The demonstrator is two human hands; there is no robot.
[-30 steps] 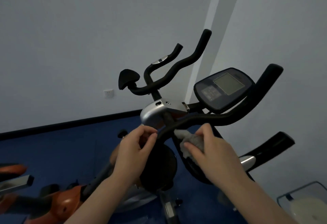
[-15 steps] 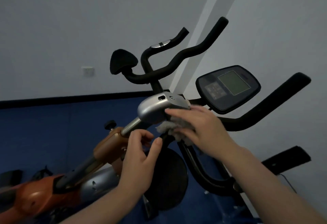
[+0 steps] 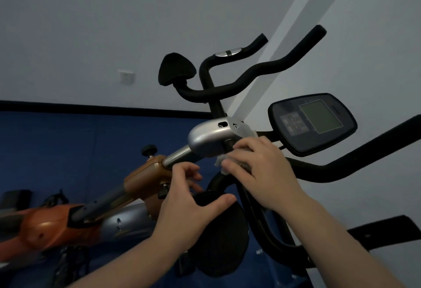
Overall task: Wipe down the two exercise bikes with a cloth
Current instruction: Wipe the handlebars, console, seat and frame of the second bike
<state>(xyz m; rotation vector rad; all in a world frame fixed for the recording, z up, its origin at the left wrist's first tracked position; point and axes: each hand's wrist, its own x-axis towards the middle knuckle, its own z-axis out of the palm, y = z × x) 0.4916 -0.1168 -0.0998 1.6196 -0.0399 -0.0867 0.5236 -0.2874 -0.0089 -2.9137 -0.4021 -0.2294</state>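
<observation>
- Grey wall [image 3: 95, 25] and a blue lower band with a dark trim fill the background we see, with a white socket [image 3: 126, 76] on the wall.
- Our right hand [image 3: 262, 169] has its grip pressed onto a pale cloth [image 3: 224, 162], fingers curled over it, holding it against the underside of the silver housing [image 3: 211, 137] on the bike [image 3: 239, 85].
- Just left of that grip and a little lower, our left hand [image 3: 193, 201] holds nothing; fingers are loosely bent, thumb spread, near the chrome post [image 3: 176, 158].
- Above the right grip rise the black handlebars [image 3: 257, 74].
- To its right sits the dark console [image 3: 313, 123] with a greenish screen.
- Far left of both grips lies an orange and grey bike body [image 3: 52, 224]; we cannot tell whether it belongs to a second bike.
</observation>
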